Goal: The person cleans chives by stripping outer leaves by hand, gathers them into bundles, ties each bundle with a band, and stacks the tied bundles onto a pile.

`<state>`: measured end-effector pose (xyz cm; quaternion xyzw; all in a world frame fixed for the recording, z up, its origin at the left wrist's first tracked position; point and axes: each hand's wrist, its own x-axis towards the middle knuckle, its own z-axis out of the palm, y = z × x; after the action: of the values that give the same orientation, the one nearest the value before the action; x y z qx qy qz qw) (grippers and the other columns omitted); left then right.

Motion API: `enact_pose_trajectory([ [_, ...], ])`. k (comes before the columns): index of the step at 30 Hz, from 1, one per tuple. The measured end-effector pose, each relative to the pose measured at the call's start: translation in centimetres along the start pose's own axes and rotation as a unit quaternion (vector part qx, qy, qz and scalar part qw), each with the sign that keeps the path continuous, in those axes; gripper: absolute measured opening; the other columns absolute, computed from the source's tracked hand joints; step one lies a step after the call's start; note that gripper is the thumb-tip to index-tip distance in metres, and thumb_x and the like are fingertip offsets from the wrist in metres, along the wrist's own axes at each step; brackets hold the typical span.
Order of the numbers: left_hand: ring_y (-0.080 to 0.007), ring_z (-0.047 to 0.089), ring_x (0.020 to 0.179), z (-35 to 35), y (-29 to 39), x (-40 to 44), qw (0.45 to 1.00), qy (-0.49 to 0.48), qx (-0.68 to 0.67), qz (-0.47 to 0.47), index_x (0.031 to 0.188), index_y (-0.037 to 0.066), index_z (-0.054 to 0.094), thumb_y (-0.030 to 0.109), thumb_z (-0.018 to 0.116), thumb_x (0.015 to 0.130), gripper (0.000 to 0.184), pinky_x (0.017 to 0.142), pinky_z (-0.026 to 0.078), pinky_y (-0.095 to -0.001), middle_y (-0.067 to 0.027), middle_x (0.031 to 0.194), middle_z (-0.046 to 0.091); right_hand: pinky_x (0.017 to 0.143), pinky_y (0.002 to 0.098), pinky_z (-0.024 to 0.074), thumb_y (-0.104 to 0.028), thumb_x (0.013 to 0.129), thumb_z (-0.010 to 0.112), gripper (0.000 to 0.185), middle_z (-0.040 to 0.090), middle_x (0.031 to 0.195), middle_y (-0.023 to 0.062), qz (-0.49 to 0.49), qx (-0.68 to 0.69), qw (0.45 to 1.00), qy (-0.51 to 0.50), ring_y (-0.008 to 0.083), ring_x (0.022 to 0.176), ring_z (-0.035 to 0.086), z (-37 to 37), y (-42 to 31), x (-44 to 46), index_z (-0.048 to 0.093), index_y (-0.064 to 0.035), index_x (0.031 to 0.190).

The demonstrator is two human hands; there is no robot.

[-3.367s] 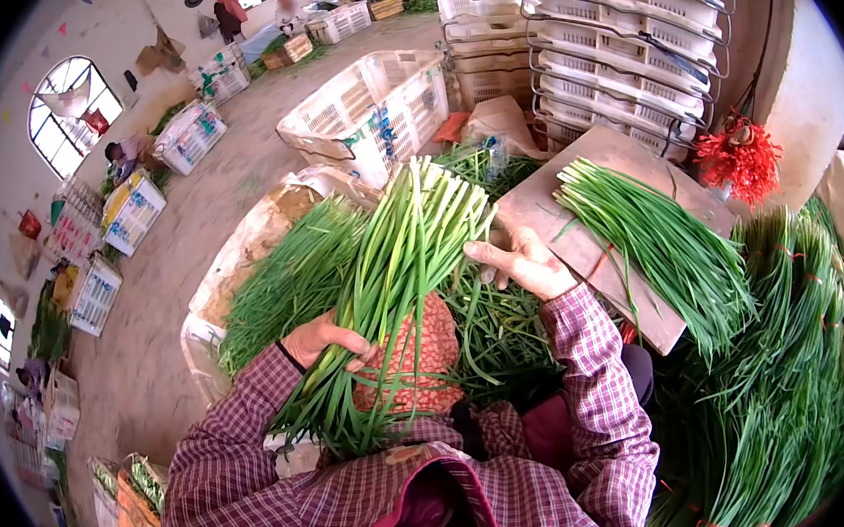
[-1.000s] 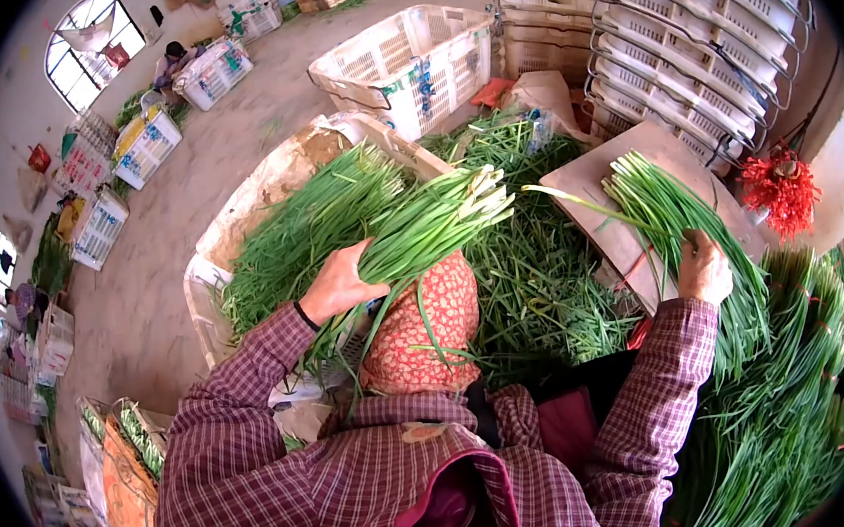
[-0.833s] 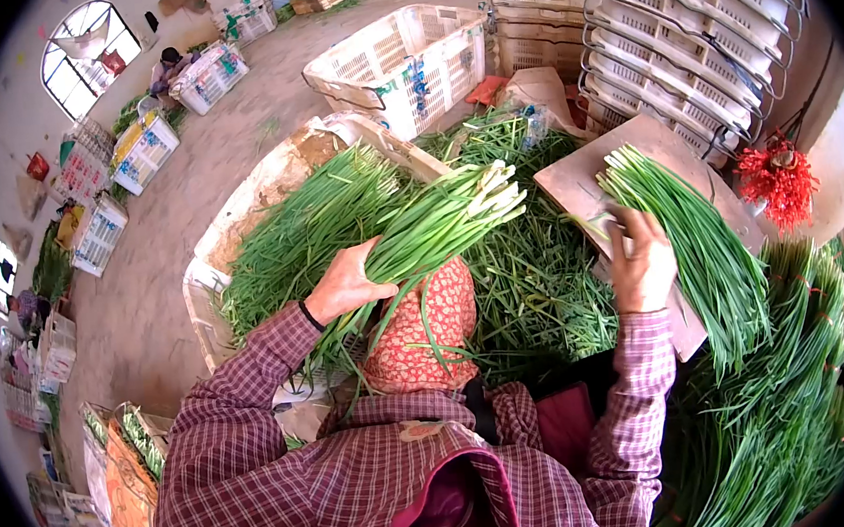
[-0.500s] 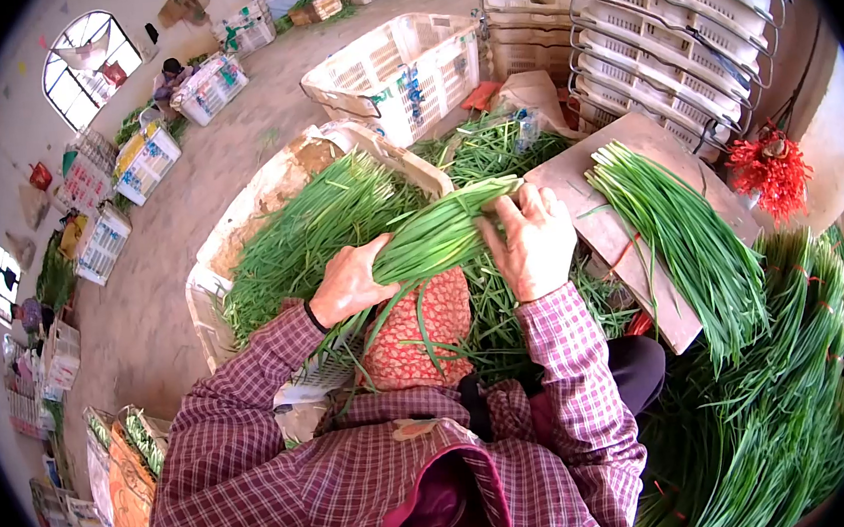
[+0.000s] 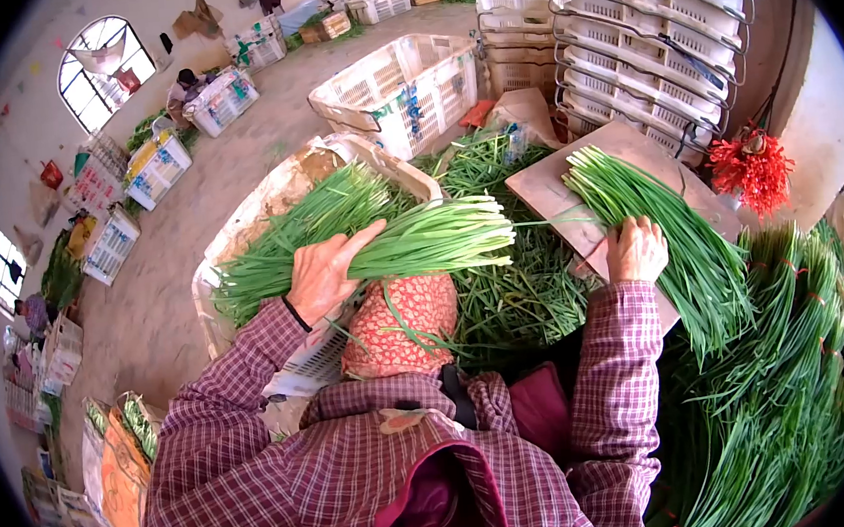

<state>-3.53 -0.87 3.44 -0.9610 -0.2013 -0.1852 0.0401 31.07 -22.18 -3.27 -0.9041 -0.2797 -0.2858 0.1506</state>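
- The loose bunch of slim green stalks with pale cut ends [image 5: 440,238] lies in the left hand [image 5: 328,275], level above the red floral cloth [image 5: 403,327]; its long axis runs sideways, pale ends pointing towards the right hand [image 5: 637,248].
- The left hand is wrapped around the leafier part of this bunch, well back from the pale ends.
- The right hand is apart from that bunch, over the flat brown board [image 5: 544,185], and is the nearer hand to the second bunch of green stalks [image 5: 677,251] there.
- That second bunch slants, pale ends up and to the left, dark tips trailing down past the board's edge; the right hand is at its left side.
- The right fingers are curled in and nearly together; whether they pinch a stalk cannot be told. One thin green blade [image 5: 559,219] spans the gap between the held bunch and the board.
- Hidden: the left fingers under the stalks, and the right fingertips.
- Hard to make out: where the held leaves end against the green pile [image 5: 312,213] in the white plastic crate [image 5: 421,181].
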Motion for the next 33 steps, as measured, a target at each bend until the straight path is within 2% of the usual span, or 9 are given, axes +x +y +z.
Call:
enact_pose_trajectory([
  [3,-0.0281,0.055,0.064,-0.6,0.5,-0.8,0.997,0.009,0.082,0.006,0.141,0.028,0.044,0.004,0.069,0.06,0.088,0.058,0.045,-0.0415,-0.0072,0.069,0.046,0.072,0.0323,0.0498,-0.037,0.076,0.074,0.027,0.065,0.09,0.0031,-0.034,0.106,0.991,-0.069,0.0178,0.082,0.062,-2.0,-1.6,-1.3,0.067,-0.0158,0.091],
  [5,-0.0279,0.055,0.064,-0.4,0.8,-1.1,0.995,0.023,0.094,0.013,0.141,0.027,0.043,0.002,0.069,0.06,0.089,0.059,0.045,-0.0413,-0.0071,0.07,0.046,0.069,0.0338,0.05,-0.032,0.075,0.075,0.026,0.063,0.087,0.0043,-0.174,0.299,0.937,0.048,0.0207,0.081,0.061,-5.1,-4.8,-2.1,0.067,-0.0155,0.093],
  [8,-0.0273,0.055,0.063,-0.2,0.9,-1.5,0.993,0.032,0.11,0.022,0.141,0.027,0.043,-0.001,0.067,0.06,0.089,0.059,0.046,-0.0407,-0.0066,0.07,0.045,0.067,0.0363,0.0494,-0.014,0.07,0.067,0.021,0.053,0.079,0.0056,-0.279,0.411,0.867,0.031,0.024,0.075,0.058,-5.8,-9.8,-3.5,0.063,-0.0139,0.091],
  [12,-0.0258,0.054,0.062,0.8,-0.2,-1.5,0.99,0.042,0.126,0.037,0.139,0.027,0.047,-0.003,0.066,0.061,0.086,0.059,0.046,-0.0391,-0.0061,0.07,0.044,0.062,0.0337,0.0498,-0.011,0.073,0.063,0.013,0.054,0.079,0.0038,-0.272,0.403,0.874,0.017,0.0216,0.072,0.058,-2.1,-11.8,-4.3,0.059,-0.012,0.084],
  [18,-0.0235,0.048,0.058,4.0,-2.3,-1.3,0.993,0.035,0.11,0.037,0.14,0.027,0.047,-0.001,0.065,0.064,0.082,0.055,0.043,-0.0367,-0.0058,0.069,0.04,0.042,0.0327,0.0484,-0.016,0.085,0.062,0.011,0.058,0.072,0.0057,-0.082,0.211,0.974,-0.004,0.0195,0.055,0.058,5.1,-4.0,-3.5,0.052,-0.0115,0.083],
  [20,-0.0229,0.047,0.058,4.6,-2.7,-1.3,0.994,0.038,0.095,0.036,0.139,0.027,0.047,0.001,0.066,0.066,0.08,0.055,0.042,-0.0362,-0.0054,0.069,0.04,0.049,0.0333,0.0516,-0.017,0.082,0.066,0.012,0.06,0.076,0.005,-0.004,0.087,0.99,-0.109,0.0214,0.062,0.06,5.6,-0.1,-3.2,0.057,-0.0122,0.088],
  [22,-0.0224,0.046,0.058,5.4,-3.1,-1.4,0.995,0.042,0.079,0.038,0.139,0.027,0.048,0.002,0.067,0.068,0.078,0.055,0.041,-0.0357,-0.0051,0.069,0.039,0.058,0.0338,0.0537,-0.018,0.078,0.07,0.016,0.062,0.082,0.0031,-0.092,0.077,0.993,-0.017,0.0223,0.07,0.062,1.8,-0.4,-2.9,0.064,-0.0144,0.092],
  [27,-0.0209,0.046,0.06,7.1,-3.6,-1.4,0.994,0.037,0.087,0.062,0.137,0.026,0.05,0.009,0.068,0.072,0.07,0.056,0.04,-0.0349,-0.0039,0.072,0.041,0.061,0.0349,0.0495,-0.018,0.077,0.069,0.008,0.056,0.073,0.0053,-0.202,0.355,0.909,-0.084,0.0236,0.067,0.057,-0.7,-9.2,-3.4,0.067,-0.0111,0.079],
  [33,-0.0209,0.048,0.064,7.9,-3.9,-2.1,0.996,0.029,0.068,0.05,0.137,0.024,0.051,0.01,0.068,0.072,0.068,0.057,0.041,-0.0339,-0.0043,0.075,0.044,0.073,0.0392,0.0485,-0.025,0.079,0.067,0.016,0.058,0.076,0.008,-0.206,0.358,0.897,-0.158,0.0268,0.079,0.059,2.8,-13.2,-5.3,0.069,-0.0097,0.084],
])
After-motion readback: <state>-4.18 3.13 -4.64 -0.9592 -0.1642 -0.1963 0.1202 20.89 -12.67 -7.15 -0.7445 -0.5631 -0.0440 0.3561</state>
